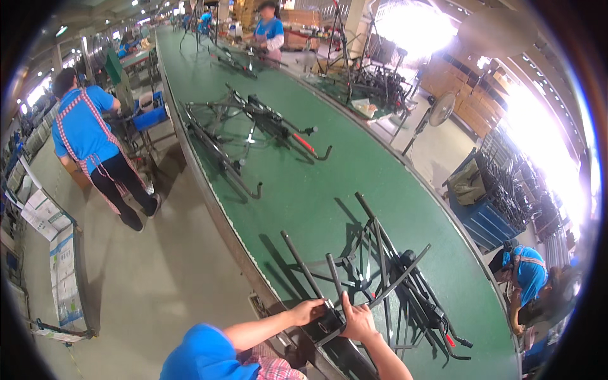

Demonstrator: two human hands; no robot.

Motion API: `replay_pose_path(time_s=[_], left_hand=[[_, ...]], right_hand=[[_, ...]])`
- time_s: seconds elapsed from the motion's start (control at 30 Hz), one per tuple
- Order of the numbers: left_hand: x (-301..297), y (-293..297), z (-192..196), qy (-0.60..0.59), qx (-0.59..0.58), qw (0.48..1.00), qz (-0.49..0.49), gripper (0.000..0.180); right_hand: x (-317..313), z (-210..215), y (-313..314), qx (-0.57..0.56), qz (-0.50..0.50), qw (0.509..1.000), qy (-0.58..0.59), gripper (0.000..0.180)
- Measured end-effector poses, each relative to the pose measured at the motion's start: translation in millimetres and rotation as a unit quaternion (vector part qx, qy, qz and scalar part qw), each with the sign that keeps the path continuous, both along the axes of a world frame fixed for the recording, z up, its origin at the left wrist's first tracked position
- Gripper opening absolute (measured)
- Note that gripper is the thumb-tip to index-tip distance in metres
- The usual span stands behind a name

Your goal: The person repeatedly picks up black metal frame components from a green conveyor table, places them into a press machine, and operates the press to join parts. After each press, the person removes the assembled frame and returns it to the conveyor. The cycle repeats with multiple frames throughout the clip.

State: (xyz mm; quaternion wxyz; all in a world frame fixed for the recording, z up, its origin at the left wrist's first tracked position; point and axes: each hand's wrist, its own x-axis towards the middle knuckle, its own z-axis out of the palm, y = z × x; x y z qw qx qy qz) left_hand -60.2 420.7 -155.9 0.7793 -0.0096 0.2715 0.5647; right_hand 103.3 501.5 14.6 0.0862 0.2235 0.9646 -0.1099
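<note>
A black folding metal tube frame (380, 266) lies at the near end of the green conveyor belt (297, 190). Its near corner has a black bracket (330, 321) with a round opening, close to the belt's left edge. My left hand (307, 312) grips this bracket from the left, fingertips on its top. From the right, my right hand (359, 322) closes round the same corner, its index finger stretched up along a tube. Red marks show on the frame's right-hand tubes. The undersides of both hands' grips are hidden.
A second black frame (253, 130) lies farther up the belt, with others beyond. A co-worker (95, 139) stands left of the belt near a blue bin (149, 115); another person (529, 278) bends at the right. A fan (441, 109) and a blue crate (484, 221) stand right.
</note>
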Motion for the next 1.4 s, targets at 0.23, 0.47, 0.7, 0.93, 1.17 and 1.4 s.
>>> replay_pose_path(time_s=[0.23, 0.47, 0.7, 0.93, 1.17, 1.4], left_hand=[[33, -2, 56, 0.219, 0.131, 0.967, -0.011, 0.032], [48, -52, 213, 0.211, 0.363, 0.899, 0.126, 0.022], [1, -117, 302, 0.114, 0.467, 0.868, 0.124, 0.025], [-59, -195, 379, 0.019, 0.589, 0.808, -0.03, 0.027], [-91, -249, 376, -0.02, 0.656, 0.753, -0.051, 0.027], [-98, -272, 397, -0.04, 0.523, 0.827, -0.203, 0.027]], right_hand=[[13, 53, -7, 0.04, -0.055, 0.968, 0.243, 0.087], [2, 167, -69, 0.071, -0.169, 0.887, 0.423, 0.047], [-36, 230, -194, 0.14, -0.321, 0.809, 0.472, 0.049], [-98, 276, -333, 0.303, -0.391, 0.696, 0.52, 0.062], [-130, 265, -405, 0.361, -0.352, 0.692, 0.517, 0.064], [-163, 276, -444, 0.284, -0.535, 0.575, 0.55, 0.059]])
